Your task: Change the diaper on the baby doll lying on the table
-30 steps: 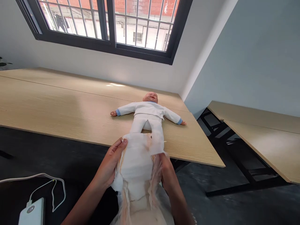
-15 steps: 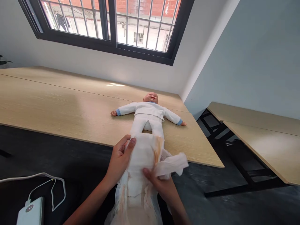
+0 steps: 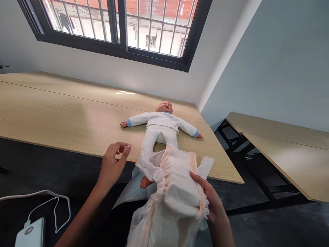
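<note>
A baby doll (image 3: 161,123) in a white suit with blue cuffs lies on its back on the wooden table (image 3: 64,116), arms spread, legs toward me; one bare foot (image 3: 145,182) hangs past the table's front edge. My right hand (image 3: 209,199) grips a white diaper (image 3: 174,185) with orange-trimmed ruffles, held up in front of the doll's legs. My left hand (image 3: 113,164) hovers free to the left of the diaper, fingers loosely curled and apart, holding nothing.
A pale power bank (image 3: 29,233) with a white cable (image 3: 51,202) lies on a dark surface at lower left. A second wooden table (image 3: 282,137) stands to the right across a dark gap. A barred window (image 3: 120,24) fills the wall behind.
My left hand has let go of the diaper and moved left. My right hand has gathered the diaper and lifted it, uncovering the doll's foot.
</note>
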Motion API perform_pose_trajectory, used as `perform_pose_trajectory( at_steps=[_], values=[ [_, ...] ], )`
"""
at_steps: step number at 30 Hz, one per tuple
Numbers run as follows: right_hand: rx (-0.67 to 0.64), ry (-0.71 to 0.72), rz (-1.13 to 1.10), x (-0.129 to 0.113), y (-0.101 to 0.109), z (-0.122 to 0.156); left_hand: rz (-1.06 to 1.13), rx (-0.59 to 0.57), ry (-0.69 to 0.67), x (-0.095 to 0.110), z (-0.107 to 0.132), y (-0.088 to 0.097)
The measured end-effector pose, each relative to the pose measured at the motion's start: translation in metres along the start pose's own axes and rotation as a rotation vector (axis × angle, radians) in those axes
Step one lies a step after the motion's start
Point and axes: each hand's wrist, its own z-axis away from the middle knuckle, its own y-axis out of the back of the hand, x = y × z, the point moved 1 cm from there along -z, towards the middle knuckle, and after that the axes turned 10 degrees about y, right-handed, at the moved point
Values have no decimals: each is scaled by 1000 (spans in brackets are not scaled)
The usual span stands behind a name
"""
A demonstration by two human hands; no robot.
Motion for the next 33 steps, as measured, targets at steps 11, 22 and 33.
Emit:
perform_pose_trajectory(
  at_steps=[11,22,33],
  values=[
    [304,423,-105,-57,74,-24,838,-870,776,-41,62,-71],
    [269,295,85,-58,80,-27,1578,-1166,682,-11,74,-104],
    [-117,15,193,-37,23,-61,1442,-1463,680,71,-11,-73]
  ],
)
